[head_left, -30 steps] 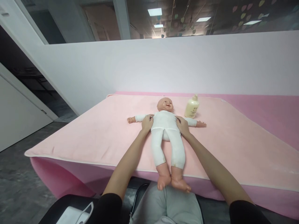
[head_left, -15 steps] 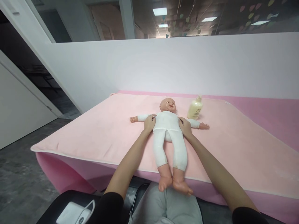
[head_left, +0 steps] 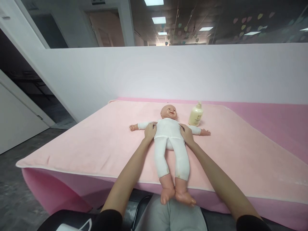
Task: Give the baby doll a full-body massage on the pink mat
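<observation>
The doll (head_left: 169,130) lies face up on the pink surface (head_left: 96,147), head toward the wall (head_left: 192,75) and feet toward the person. Its torso and limbs are covered in white cloth; the arms extend outward to both sides, and the feet project past the near edge of the surface, above the grey trousers (head_left: 172,218). The left hand (head_left: 150,131) contacts the side of the torso below one doll arm; the right hand (head_left: 187,134) contacts the opposite side in the same position. The fingers are partly hidden, so how tightly either hand is closed cannot be told. A pale yellow pump bottle (head_left: 195,116) stands upright near the doll's head, just behind the arm on the right-hand side. Its label is too small to read. Above the wall, a window (head_left: 183,27) shows lit ceiling panels. At lower left, a white box (head_left: 66,227) with a looped cord rests on a black seat (head_left: 64,215), partly out of view.
</observation>
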Motion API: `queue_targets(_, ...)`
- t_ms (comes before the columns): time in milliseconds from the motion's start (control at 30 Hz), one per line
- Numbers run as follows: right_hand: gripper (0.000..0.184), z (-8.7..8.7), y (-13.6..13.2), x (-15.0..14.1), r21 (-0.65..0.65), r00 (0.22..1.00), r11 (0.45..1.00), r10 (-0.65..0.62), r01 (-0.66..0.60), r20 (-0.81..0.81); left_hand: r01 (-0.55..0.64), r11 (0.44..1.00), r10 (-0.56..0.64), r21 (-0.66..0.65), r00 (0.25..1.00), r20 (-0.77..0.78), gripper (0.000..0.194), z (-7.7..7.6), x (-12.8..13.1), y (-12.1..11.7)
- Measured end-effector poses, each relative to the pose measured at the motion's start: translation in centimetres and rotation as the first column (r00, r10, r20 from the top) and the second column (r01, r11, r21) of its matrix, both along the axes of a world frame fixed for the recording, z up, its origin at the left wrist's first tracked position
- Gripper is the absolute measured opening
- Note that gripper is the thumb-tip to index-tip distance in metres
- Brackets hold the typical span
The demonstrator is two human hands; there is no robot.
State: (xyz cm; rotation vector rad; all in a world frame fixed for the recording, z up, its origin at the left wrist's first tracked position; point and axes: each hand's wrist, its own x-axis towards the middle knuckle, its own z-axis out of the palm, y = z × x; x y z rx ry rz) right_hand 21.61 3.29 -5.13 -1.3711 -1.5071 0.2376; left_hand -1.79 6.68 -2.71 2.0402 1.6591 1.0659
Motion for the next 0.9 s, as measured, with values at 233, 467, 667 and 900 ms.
queue_targets(233,0.035,2.7,-1.2,0.4,0.135,0.998,0.991,-0.019,0.011,0.055,0.011,1.0,-0.011,0.008,1.0,0.003,0.036,-0.3,-0.3,0.0)
queue_targets(467,0.032,10.4,0.7,6.4,0.276,0.884,0.889,-0.24,0.366,-0.401,0.023,1.0,-0.023,0.006,0.999,0.044,0.036,-0.4,-0.3,0.2)
queue_targets(667,0.03,11.8,5.5,11.6,0.047,0.875,0.998,-0.007,0.034,-0.485,0.009,0.999,-0.012,0.039,0.998,0.063,0.034,-0.1,-0.5,-0.3)
queue_targets(900,0.033,10.6,6.0,10.3,0.144,0.867,0.988,0.02,0.06,-0.498,0.001,0.983,-0.096,0.186,0.859,0.503,0.024,5.3,4.0,-2.8)
